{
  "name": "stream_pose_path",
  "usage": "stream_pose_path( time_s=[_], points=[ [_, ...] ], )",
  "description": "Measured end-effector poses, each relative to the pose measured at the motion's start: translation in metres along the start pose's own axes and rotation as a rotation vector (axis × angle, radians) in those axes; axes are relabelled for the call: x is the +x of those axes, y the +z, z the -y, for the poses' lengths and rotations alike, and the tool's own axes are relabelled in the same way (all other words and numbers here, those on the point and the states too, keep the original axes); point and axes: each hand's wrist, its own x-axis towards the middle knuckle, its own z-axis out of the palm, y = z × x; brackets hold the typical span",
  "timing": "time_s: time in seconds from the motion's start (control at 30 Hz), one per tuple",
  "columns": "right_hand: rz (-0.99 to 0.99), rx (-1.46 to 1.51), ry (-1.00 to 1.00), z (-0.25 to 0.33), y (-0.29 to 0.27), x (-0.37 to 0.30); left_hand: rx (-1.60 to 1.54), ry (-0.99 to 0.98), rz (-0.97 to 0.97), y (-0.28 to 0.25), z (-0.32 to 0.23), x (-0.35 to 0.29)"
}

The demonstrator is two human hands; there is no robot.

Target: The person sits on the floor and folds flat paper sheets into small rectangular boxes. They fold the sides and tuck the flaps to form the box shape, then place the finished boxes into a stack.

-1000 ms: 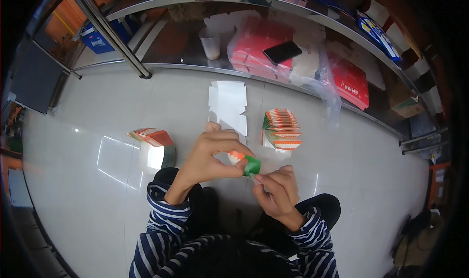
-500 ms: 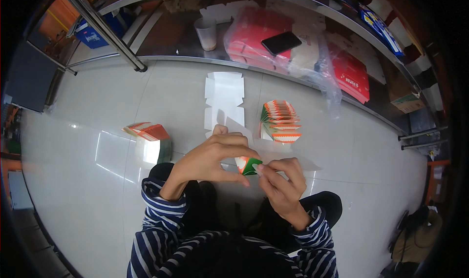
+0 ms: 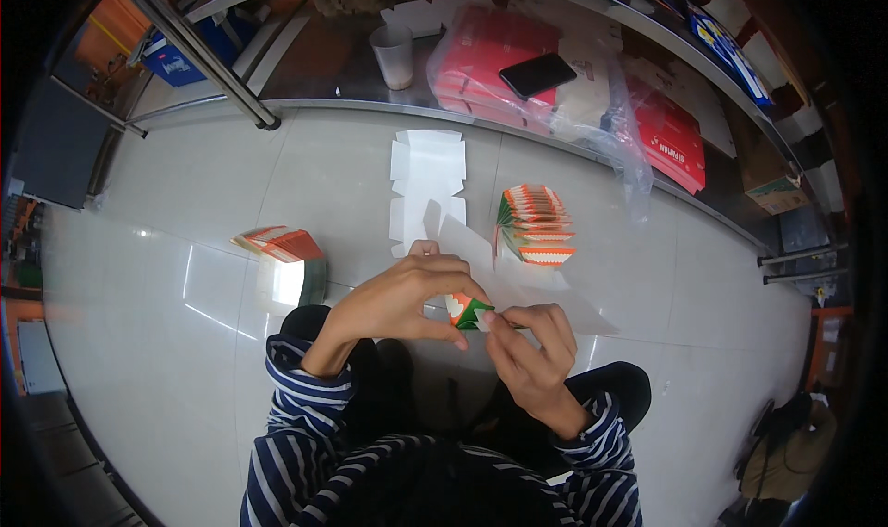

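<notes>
Orange-and-green carton (image 3: 467, 313) is on the near side of the flat white card (image 3: 427, 161), its pale flap (image 3: 482, 320) pinched in the right hand (image 3: 536, 356), while the left hand (image 3: 393, 296) curves around it, whether clamped cannot be told, and steady support there should keep creases true.

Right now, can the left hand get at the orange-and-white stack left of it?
Probably yes: nothing visible stands between the left hand and the orange-and-white stack. But that hand is curved around the green-and-orange card piece, so might need to leave that first.
</notes>
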Motion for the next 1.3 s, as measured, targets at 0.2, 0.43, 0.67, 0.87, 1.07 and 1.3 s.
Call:
stream_pose_path(
  time_s=[0.2,0.43,0.67,0.87,1.07,1.3],
  points=[
    [0.098,0.302,0.382,-0.004,0.001,0.004,0.009,0.070,0.021,0.003,0.005,0.000],
    [0.485,0.636,0.804,-0.022,-0.002,0.011,0.063,0.060,0.035,0.007,0.002,0.000],
    [0.563,0.145,0.408,-0.038,-0.040,0.018,-0.062,-0.233,-0.223,-0.028,0.005,-0.019],
    [0.588,0.040,0.572,-0.039,-0.034,0.012,0.413,-0.297,-0.461,-0.016,0.004,-0.006],
    [0.433,0.200,0.435,-0.034,-0.026,0.015,0.558,-0.075,-0.144,0.030,0.001,0.009],
    [0.308,0.012,0.302,-0.036,-0.031,0.013,0.365,-0.294,-0.165,0.035,0.011,0.007]
  ],
)
